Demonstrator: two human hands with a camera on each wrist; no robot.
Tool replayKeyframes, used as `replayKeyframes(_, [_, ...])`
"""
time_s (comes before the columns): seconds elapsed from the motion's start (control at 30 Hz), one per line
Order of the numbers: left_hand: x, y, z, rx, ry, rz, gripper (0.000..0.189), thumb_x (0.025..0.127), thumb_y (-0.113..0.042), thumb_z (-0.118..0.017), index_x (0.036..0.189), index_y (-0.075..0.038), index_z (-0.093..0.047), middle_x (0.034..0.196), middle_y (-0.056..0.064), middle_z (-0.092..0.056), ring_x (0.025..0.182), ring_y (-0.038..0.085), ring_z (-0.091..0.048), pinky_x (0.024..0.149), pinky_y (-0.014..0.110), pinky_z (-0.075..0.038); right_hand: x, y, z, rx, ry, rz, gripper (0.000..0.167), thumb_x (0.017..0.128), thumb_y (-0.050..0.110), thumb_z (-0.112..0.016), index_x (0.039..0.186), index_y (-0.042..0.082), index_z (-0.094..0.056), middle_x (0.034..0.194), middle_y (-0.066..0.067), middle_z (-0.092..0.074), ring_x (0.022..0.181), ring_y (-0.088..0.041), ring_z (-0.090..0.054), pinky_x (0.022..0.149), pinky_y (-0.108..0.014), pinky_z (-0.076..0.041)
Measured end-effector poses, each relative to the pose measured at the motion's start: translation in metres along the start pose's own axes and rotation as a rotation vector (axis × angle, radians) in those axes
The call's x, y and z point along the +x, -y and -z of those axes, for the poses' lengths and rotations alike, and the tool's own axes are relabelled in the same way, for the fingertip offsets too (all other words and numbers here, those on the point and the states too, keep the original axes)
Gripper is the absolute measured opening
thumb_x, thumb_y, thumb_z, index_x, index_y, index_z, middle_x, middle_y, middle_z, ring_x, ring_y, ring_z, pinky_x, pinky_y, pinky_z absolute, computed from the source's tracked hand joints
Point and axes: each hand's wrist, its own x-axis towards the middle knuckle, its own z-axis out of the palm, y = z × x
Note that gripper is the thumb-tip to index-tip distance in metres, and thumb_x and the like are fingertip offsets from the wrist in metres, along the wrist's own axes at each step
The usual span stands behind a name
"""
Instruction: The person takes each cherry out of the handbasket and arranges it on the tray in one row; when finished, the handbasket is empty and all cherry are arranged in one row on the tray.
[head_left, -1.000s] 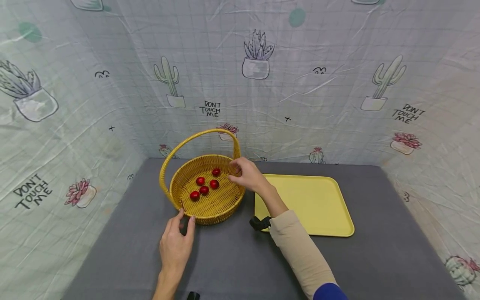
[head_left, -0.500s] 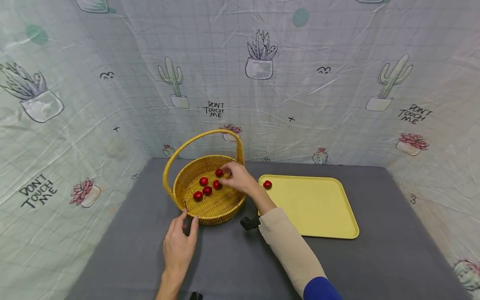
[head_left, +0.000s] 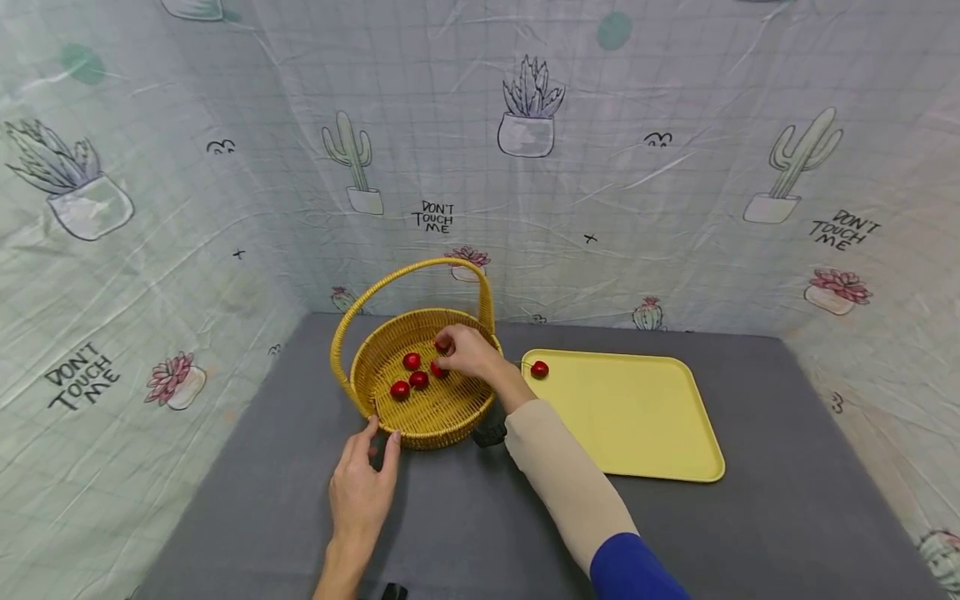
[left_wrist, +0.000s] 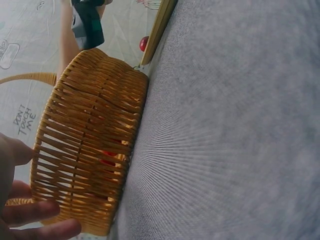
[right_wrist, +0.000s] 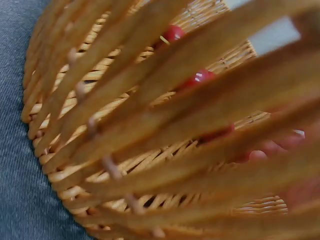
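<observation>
A yellow woven basket (head_left: 435, 437) with a tall arched handle holds several red cherries (head_left: 400, 390). My left hand (head_left: 362, 492) touches its near-left rim, thumb and fingers spread and fairly straight; the left wrist view shows those fingers (left_wrist: 30, 212) against the weave. Inside the basket, my right hand (head_left: 471, 350) reaches over the right side and pinches a cherry (head_left: 442, 346) with curled fingers. Another cherry (head_left: 437, 370) lies just below the thumb. Through the blurred basket slats in the right wrist view, fingertips (right_wrist: 257, 155) show close beside red fruit.
To the right of the basket lies a yellow rectangular tray (head_left: 637, 417). One stemmed cherry (head_left: 539, 369) rests at its upper-left corner. Both stand on a grey tabletop (head_left: 465, 517), with a cactus-print cloth (head_left: 600, 192) behind and at the sides.
My right hand has moved left and deeper into the basket, onto a cherry. The tray cherry, earlier hidden by that arm, now shows. My left hand stays at the rim; the head view shifts slightly.
</observation>
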Motion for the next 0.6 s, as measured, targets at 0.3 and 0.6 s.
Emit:
replayKeyframes(0.3, [-0.001, 0.0, 0.001, 0.007, 0.007, 0.002, 0.046, 0.093, -0.03, -0.073, 0.129, -0.003, -0.067, 0.112, 0.016, -0.071, 0.081, 0.03, -0.07, 0.063, 0.049, -0.056, 0.01, -0.001, -0.013, -0.048, 0.103, -0.066, 0.045, 0.093, 0.019, -0.072, 0.134, 0.005, -0.06, 0.128, -0.01, -0.065, 0.116, -0.022, -0.062, 0.1, -0.037, -0.052])
replayKeyframes(0.6, [-0.001, -0.001, 0.001, 0.011, 0.01, 0.004, 0.046, 0.093, -0.03, -0.073, 0.13, -0.003, -0.067, 0.111, 0.015, -0.071, 0.081, 0.029, -0.07, 0.063, 0.049, -0.056, 0.01, -0.002, -0.016, -0.103, 0.148, -0.083, 0.04, 0.093, 0.015, -0.072, 0.131, 0.008, -0.063, 0.125, -0.008, -0.067, 0.116, -0.022, -0.062, 0.101, -0.037, -0.051])
